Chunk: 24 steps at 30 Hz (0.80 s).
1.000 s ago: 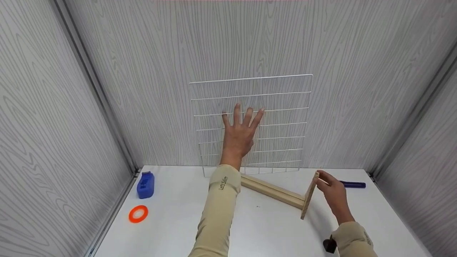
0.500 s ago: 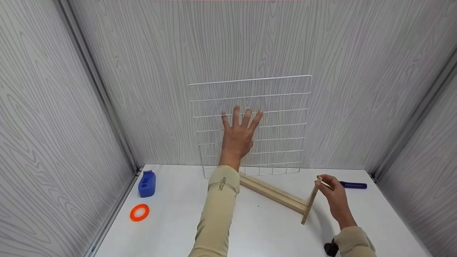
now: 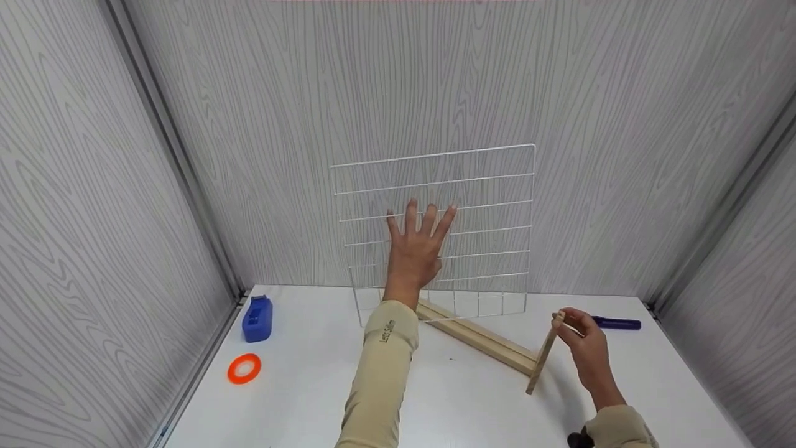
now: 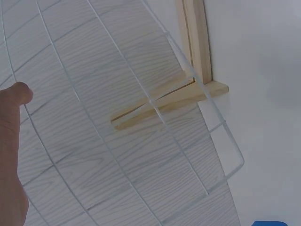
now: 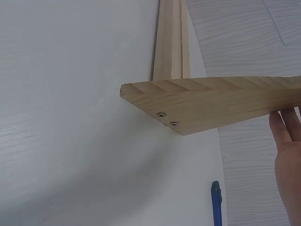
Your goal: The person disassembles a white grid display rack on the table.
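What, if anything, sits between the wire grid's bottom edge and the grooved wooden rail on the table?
Nothing visible. The wire grid, pressed by the left hand, has its bottom edge right by the wooden rail; the right hand holds the end piece.

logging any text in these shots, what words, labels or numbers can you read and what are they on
Left sleeve: small dark print running along the cuff, too blurred to read for sure.
Blue tape dispenser, orange tape roll, blue pen, wooden frame, wire grid: no readable text or numbers.
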### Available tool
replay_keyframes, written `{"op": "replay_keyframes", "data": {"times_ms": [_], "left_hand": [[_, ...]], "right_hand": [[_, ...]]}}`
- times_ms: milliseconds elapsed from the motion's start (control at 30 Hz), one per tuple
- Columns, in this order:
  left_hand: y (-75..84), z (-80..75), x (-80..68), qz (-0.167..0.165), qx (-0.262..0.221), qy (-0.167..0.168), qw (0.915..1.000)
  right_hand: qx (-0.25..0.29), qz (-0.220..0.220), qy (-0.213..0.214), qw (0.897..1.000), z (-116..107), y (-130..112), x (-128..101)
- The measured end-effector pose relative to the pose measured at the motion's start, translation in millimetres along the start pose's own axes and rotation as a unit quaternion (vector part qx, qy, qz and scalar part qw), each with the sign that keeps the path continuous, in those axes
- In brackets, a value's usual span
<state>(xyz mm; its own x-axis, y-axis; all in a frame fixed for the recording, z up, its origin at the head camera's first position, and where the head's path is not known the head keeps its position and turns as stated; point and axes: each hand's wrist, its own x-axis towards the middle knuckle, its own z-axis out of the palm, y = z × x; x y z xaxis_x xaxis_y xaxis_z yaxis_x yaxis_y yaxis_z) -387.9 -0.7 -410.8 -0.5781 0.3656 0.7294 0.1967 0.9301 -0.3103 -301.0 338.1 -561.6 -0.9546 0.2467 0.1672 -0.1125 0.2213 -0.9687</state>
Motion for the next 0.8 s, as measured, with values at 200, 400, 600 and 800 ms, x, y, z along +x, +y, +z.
{"op": "replay_keyframes", "data": {"times_ms": [200,400,600,800], "left_hand": [[-1.4,5.7,-10.5,0.001,-0.004,-0.009,1.0000],[-4.4,12.1,-19.0,0.005,-0.002,-0.010,0.9999],[-7.3,16.2,-26.2,-0.001,-0.013,-0.012,0.9998],[-11.9,19.2,-32.2,0.000,-0.012,-0.017,0.9998]], "right_hand": [[-0.028,0.001,0.010,1.000,-2,1,-6],[-0.063,-0.006,0.026,0.998,-5,1,-12],[-0.082,-0.013,0.038,0.996,-6,-1,-17],[-0.078,-0.010,0.050,0.996,-5,1,-20]]}}
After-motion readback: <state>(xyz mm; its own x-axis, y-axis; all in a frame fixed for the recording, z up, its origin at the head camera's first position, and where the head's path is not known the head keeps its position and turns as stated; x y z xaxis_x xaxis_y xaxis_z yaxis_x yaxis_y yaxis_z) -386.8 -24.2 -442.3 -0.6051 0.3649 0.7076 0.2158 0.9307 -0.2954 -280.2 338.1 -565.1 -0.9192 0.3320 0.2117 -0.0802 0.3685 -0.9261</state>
